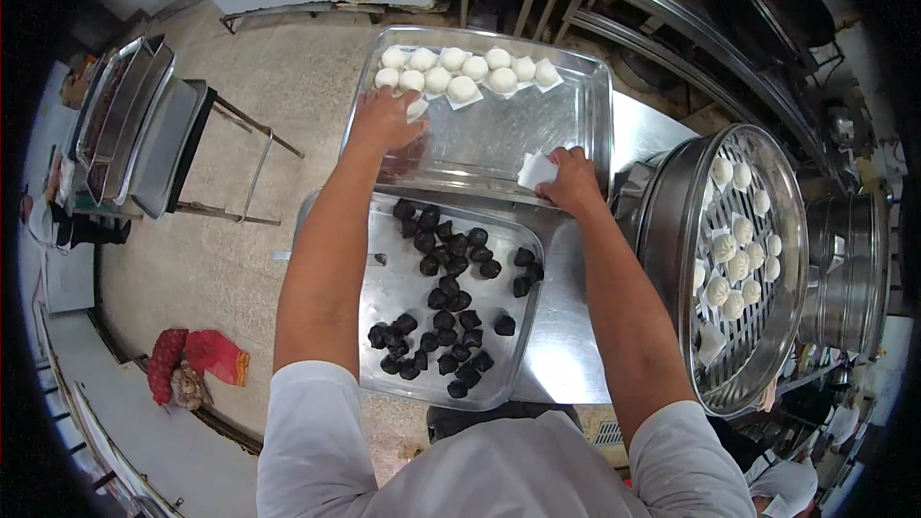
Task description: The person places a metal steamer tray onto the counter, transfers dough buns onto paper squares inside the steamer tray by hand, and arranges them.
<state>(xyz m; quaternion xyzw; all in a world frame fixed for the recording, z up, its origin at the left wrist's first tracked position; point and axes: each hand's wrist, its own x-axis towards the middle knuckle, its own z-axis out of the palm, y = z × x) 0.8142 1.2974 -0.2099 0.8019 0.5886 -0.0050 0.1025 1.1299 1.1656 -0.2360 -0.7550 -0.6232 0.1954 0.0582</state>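
My left hand (388, 121) is over the left side of a steel tray (496, 131). Between its thumb and fingers is a white dough bun (416, 110) on paper, partly hidden by the hand. Two uneven rows of round white buns (460, 88) rest on paper squares along the tray's far side. My right hand (574, 178) grips a small stack of white paper squares (538, 170) above the tray's near right corner. Nearer my body, a second metal tray (496, 374) bears many dark, roughly round balls (446, 288), scattered singly and in clusters.
On the right stands a large round steel steamer (669, 230) with pleated buns (737, 266) on its slatted rack. A steel table (568, 316) supports the trays. Stacked trays (137, 122) lean at the left; red mesh bags (169, 363) lie on the floor. A person (788, 485) is at lower right.
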